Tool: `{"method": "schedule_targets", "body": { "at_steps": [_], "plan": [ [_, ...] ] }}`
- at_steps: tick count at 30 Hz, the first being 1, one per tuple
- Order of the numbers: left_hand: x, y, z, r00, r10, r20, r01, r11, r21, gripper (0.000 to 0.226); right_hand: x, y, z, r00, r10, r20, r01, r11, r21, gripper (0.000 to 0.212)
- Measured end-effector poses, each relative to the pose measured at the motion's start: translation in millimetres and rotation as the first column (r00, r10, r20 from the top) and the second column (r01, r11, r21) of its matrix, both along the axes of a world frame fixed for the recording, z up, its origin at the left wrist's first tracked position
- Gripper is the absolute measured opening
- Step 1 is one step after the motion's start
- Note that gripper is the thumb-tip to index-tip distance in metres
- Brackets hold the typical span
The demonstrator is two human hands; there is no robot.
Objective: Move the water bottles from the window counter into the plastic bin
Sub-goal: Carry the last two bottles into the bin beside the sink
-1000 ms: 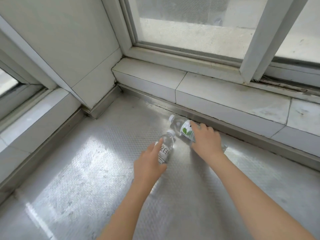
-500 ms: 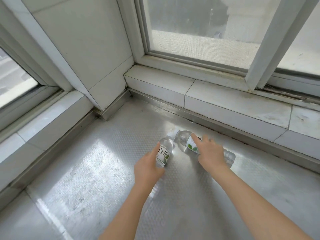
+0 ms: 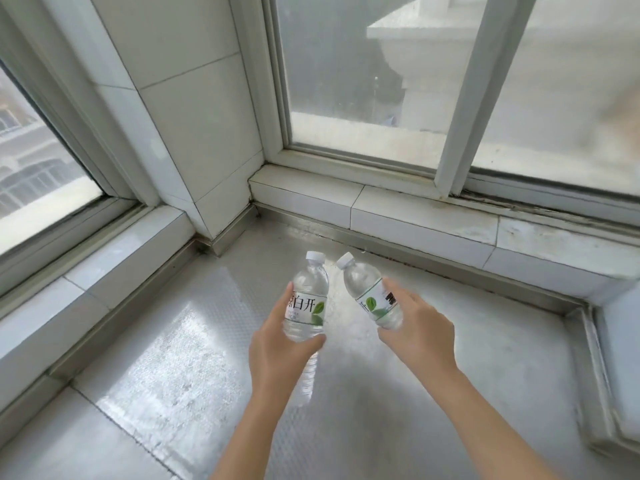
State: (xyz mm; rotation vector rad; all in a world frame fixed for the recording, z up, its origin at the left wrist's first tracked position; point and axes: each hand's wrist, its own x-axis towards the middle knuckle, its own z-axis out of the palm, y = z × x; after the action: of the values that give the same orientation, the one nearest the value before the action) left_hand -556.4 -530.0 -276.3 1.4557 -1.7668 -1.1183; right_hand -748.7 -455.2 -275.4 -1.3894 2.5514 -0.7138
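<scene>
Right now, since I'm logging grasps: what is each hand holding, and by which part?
Left hand grips one water bottle around its lower body; right hand grips the other bottle likewise.

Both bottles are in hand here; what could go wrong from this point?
The left hand holds its bottle only around the lower end, so it could slip. The right-hand bottle tilts toward it, caps close; they may knock. No bin is in view, so the carry is blind.
</scene>
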Motion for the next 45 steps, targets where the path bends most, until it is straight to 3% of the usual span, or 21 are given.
{"method": "schedule_targets", "body": {
  "at_steps": [4,7,16,24,32,39,45],
  "plan": [
    [19.6,20.7,30.3,0.973,-0.082,-0.214,0.075,0.996,-0.041,0.096,37.9,40.9,34.5,0.989,-0.121,0.081,0.133,0.976,-0.175,0.076],
    [34.6,31.3,50.8,0.941,-0.169,-0.294,0.15,0.985,-0.088,0.097,68.3,67.8,53.5,0.962,-0.197,0.189,0.245,0.927,-0.284,0.079],
    [88.9,54.7,85.9,0.809,-0.442,-0.388,0.43,0.895,-0.123,0.097,160.6,127.5,85.7,0.862,-0.288,0.417,0.465,0.778,-0.423,0.081],
    [116.7,92.8,103.8,0.65,-0.621,-0.437,0.647,0.755,-0.109,0.098,222.8,189.1,105.8,0.753,-0.405,0.519,0.649,0.586,-0.485,0.082],
    [113.6,155.5,116.3,0.423,-0.777,-0.467,0.832,0.537,-0.141,0.099,273.7,268.6,119.1,0.579,-0.563,0.59,0.813,0.346,-0.468,0.09],
    [120.3,251.3,116.8,0.155,-0.884,-0.441,0.958,0.243,-0.152,0.098,336.2,362.9,126.3,0.389,-0.672,0.63,0.88,0.068,-0.471,0.087],
    [158.4,335.3,110.2,-0.032,-0.892,-0.45,0.991,0.028,-0.128,0.097,406.9,436.5,127.3,0.253,-0.721,0.645,0.88,-0.105,-0.463,0.081]
  ]
}}
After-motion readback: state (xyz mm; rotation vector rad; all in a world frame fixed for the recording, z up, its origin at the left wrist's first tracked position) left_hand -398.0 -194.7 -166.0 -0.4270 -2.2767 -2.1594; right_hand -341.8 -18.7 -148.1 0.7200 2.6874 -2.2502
